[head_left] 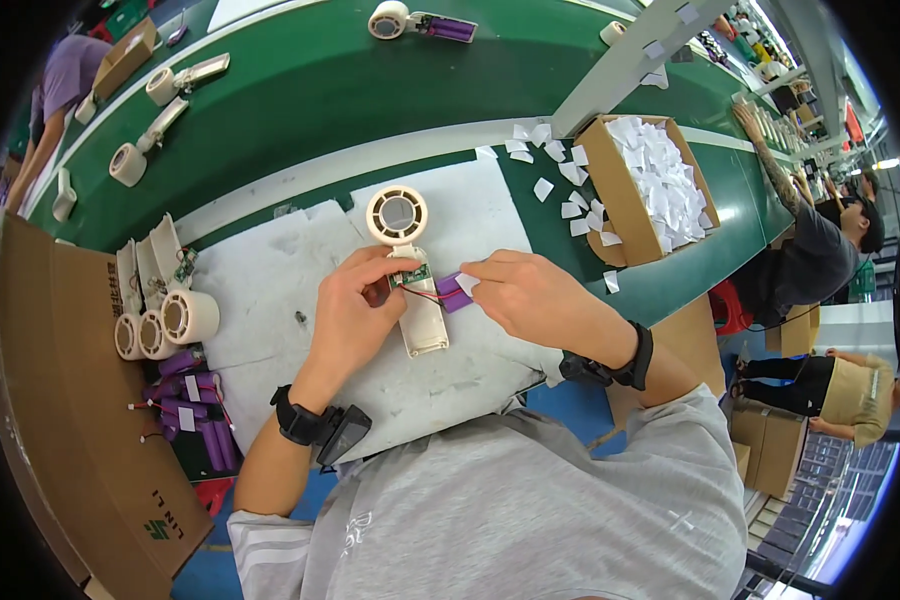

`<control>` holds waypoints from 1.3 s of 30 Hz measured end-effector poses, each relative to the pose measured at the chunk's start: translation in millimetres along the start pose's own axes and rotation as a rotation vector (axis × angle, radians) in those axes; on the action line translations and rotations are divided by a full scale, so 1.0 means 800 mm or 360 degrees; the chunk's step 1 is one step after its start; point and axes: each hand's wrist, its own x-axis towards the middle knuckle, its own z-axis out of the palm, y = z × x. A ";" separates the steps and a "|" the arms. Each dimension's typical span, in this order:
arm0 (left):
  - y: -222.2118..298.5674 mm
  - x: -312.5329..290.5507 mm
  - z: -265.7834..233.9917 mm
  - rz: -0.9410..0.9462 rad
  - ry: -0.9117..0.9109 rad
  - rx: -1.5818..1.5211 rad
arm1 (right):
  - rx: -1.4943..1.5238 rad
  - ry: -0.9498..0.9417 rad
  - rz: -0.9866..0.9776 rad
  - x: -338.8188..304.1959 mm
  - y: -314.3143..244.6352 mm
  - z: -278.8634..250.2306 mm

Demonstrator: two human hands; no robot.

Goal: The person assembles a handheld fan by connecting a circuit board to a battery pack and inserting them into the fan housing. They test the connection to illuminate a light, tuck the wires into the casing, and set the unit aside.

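Observation:
A cream handheld fan (425,322) lies on the white padded mat, its round head pointing away from me and its handle shell uncovered. At the neck shows a green circuit board (417,275) with red and black wires. My left hand (358,300) is closed at this neck, fingertips on the board's edge. From the wires hangs a purple battery pack (457,301), just right of the handle. My right hand (530,300) pinches the pack's upper right side, with a small white paper piece (467,284) at its fingertips. The fingers partly hide the pack.
At left, several fan bodies (190,316) and purple battery packs (210,440) sit beside a large cardboard box (80,380). An open carton (610,195) of white paper pieces stands at right, more scattered nearby. Fans lie on the green conveyor (300,90) beyond. Other people work at both sides.

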 end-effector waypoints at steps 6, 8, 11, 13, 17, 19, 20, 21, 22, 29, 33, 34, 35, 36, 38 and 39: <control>0.001 -0.001 -0.003 -0.0030 0.0005 -0.0011 | -0.0156 -0.0085 0.0134 0.006 -0.013 0.012; 0.001 -0.002 -0.005 -0.0013 0.0005 0.0023 | -0.0161 -0.0044 0.0083 0.004 -0.011 0.009; -0.005 0.003 -0.003 -0.0006 0.0010 -0.0015 | -0.0127 0.0001 -0.0051 0.009 -0.002 0.006; -0.005 0.000 -0.002 0.0001 0.0032 -0.0018 | 0.0280 0.0109 0.0140 0.008 -0.004 0.000; -0.005 0.000 -0.002 0.0064 -0.0004 -0.0065 | 0.0665 -0.0037 0.0362 0.006 0.005 -0.012; -0.005 -0.002 -0.004 0.0086 -0.0003 -0.0027 | 0.0731 -0.0075 0.0398 0.009 0.007 -0.011; -0.004 -0.001 -0.003 0.0102 -0.0016 -0.0019 | 0.0780 -0.0104 0.0467 0.007 0.008 -0.012; -0.004 0.000 -0.003 0.0095 -0.0020 -0.0030 | 0.0829 -0.0132 0.0539 0.006 0.009 -0.014; -0.005 0.002 -0.003 0.0103 -0.0026 -0.0019 | 0.0829 -0.0142 0.0551 0.005 0.011 -0.016; -0.004 -0.001 -0.007 -0.0012 -0.0038 -0.0090 | 0.0680 0.0589 0.1051 -0.038 0.075 -0.080; -0.001 0.001 -0.002 -0.0088 -0.0028 -0.0111 | -0.0397 0.0854 0.1472 -0.077 0.106 -0.114; -0.001 0.003 0.000 -0.0085 -0.0031 -0.0136 | -0.0364 0.0869 0.1576 -0.075 0.099 -0.114; -0.001 0.004 0.001 -0.0091 -0.0028 -0.0150 | -0.0315 0.0883 0.1675 -0.072 0.089 -0.110; -0.005 -0.001 -0.002 -0.0127 0.0024 -0.0134 | 0.0072 0.0739 0.1603 -0.052 0.076 -0.092; -0.006 0.000 -0.003 -0.0112 0.0040 -0.0098 | 0.0461 0.0415 0.1239 -0.016 0.027 -0.066; -0.007 0.000 -0.002 -0.0070 0.0039 -0.0075 | 0.0492 0.0246 0.0941 -0.003 0.007 -0.055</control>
